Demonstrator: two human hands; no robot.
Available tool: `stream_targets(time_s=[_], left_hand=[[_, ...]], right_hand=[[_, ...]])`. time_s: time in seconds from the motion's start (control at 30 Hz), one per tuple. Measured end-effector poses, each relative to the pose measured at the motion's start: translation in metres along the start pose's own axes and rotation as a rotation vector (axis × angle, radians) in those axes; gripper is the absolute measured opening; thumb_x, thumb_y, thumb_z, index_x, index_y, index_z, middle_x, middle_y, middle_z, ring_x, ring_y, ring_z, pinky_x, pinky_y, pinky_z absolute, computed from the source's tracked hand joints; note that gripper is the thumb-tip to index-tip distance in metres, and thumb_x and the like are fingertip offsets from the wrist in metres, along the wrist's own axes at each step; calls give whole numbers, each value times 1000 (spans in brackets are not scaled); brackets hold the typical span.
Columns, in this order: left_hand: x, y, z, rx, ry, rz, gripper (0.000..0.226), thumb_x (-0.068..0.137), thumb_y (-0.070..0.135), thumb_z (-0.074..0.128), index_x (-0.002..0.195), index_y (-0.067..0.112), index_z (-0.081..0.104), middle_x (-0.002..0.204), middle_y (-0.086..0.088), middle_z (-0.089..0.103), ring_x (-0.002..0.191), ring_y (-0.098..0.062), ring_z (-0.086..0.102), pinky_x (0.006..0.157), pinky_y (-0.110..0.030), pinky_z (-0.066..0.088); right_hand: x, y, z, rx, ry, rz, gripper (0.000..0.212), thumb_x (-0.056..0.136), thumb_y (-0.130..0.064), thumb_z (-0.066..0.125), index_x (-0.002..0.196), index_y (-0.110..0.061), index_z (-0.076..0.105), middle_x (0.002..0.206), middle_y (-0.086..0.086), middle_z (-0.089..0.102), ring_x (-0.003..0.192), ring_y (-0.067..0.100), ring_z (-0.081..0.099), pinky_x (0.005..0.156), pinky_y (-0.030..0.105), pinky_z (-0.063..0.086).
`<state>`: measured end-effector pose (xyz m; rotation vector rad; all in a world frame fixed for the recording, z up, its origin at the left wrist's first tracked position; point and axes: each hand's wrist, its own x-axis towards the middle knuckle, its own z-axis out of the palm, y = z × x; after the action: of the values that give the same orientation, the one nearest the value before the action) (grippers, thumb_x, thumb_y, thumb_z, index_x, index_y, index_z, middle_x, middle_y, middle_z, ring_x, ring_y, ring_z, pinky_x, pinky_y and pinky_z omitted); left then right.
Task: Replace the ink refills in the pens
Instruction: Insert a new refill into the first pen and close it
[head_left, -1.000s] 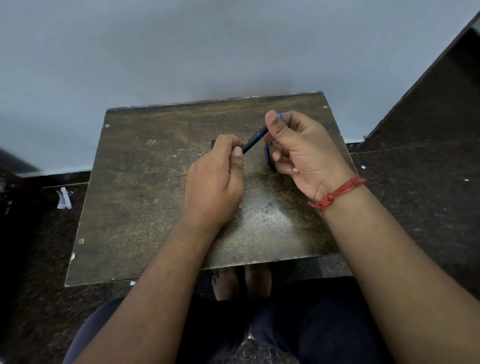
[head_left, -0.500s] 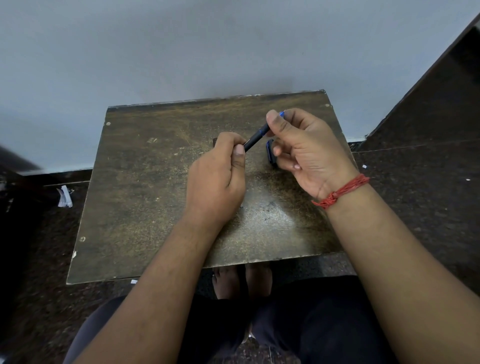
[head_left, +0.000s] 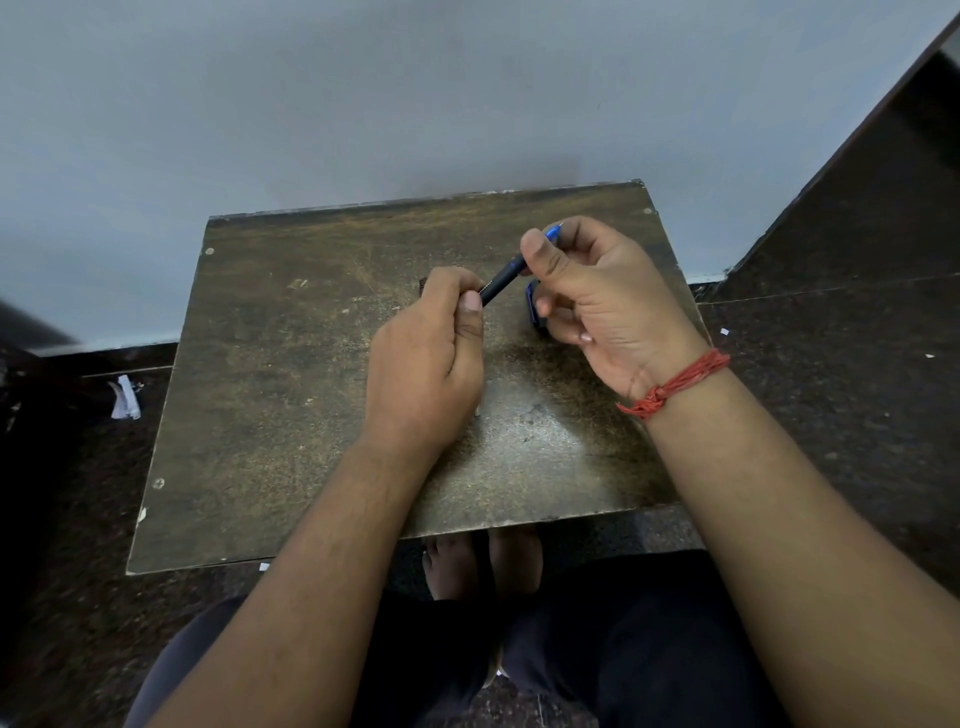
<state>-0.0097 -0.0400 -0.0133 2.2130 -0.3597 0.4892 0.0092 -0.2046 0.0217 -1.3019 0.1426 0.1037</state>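
Observation:
A dark pen (head_left: 500, 283) with a blue tip end slants up to the right above the small brown table (head_left: 291, 395). My left hand (head_left: 428, 358) grips its lower end in curled fingers. My right hand (head_left: 597, 299) pinches the upper, blue end between thumb and fingers. Under my right palm, another blue piece (head_left: 534, 310) shows; whether my right hand holds it or it lies on the table I cannot tell. A dark end (head_left: 423, 284) pokes out past my left fingers.
The table stands against a pale wall (head_left: 415, 104), on a dark speckled floor (head_left: 831, 389). A scrap of white paper (head_left: 124, 397) lies on the floor at left. My bare feet (head_left: 483, 566) show under the table's near edge.
Both hands keep hold of the pen with hardly any shift; the right thumb has slid slightly along the blue end.

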Motion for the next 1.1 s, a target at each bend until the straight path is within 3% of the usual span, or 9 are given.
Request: stream_targets(time_s=[0.17,0.33,0.43,0.5,0.63,0.83,0.9,1.03,1.1], left_hand=[[1,-2,-1,-17,6,-12,23,103,29,37,103,16,56,59,13,46,52,-8,48,48,-26,30],[0,0,0,-6,5,4,23,103,29,37,103,16,56,60,16,46,52,-4,46,49,-28,31],[0,0,0,0,6,3,24,103,30,36,103,16,56,60,17,44,51,-2,45,50,-28,31],[0,0,-1,-9,9,-3,23,103,30,37,103,17,56,60,16,44,51,-4,46,49,-25,30],[0,0,-1,-18,6,0,20,104,27,38,103,17,56,57,16,43,52,-5,49,47,-18,27],[-1,0,-1,-12,4,7,22,103,29,37,102,17,56,57,17,41,49,-4,44,48,-25,29],[-1,1,-1,-6,4,11,23,103,29,37,102,17,56,58,18,41,49,-3,43,48,-26,28],[0,0,0,-2,11,4,21,103,30,37,102,19,55,58,18,42,50,-2,46,48,-26,29],[0,0,-1,-1,16,4,21,103,30,37,102,19,55,59,18,43,52,-2,47,49,-27,29]], right_hand=[[-1,-3,-7,41,-72,-34,18,91,-7,66,109,-9,65,105,13,67,51,8,48,36,17,23],[0,-1,-5,51,-49,-1,8,90,-10,68,89,-16,63,73,-4,67,47,7,46,35,15,22],[2,2,-2,26,-2,-3,19,82,-26,75,82,-18,57,73,-2,66,46,9,46,35,16,21],[1,2,-2,26,1,-13,23,78,-31,76,87,-18,59,79,-1,69,47,9,47,35,17,21],[0,-1,-7,58,-72,-24,15,91,-9,66,106,-12,67,104,9,69,49,8,46,36,16,23],[0,-1,-4,46,-53,1,7,92,-9,66,89,-16,64,73,-6,66,47,7,44,35,16,22],[1,0,-2,37,-27,5,10,91,-11,68,86,-17,61,72,-4,65,47,8,45,36,17,19],[0,1,-1,48,-31,-10,6,90,-14,68,95,-14,64,93,11,64,48,7,45,36,17,19],[-1,0,-2,49,-44,-12,11,92,-13,65,103,-12,67,99,10,66,49,7,44,36,16,20]])
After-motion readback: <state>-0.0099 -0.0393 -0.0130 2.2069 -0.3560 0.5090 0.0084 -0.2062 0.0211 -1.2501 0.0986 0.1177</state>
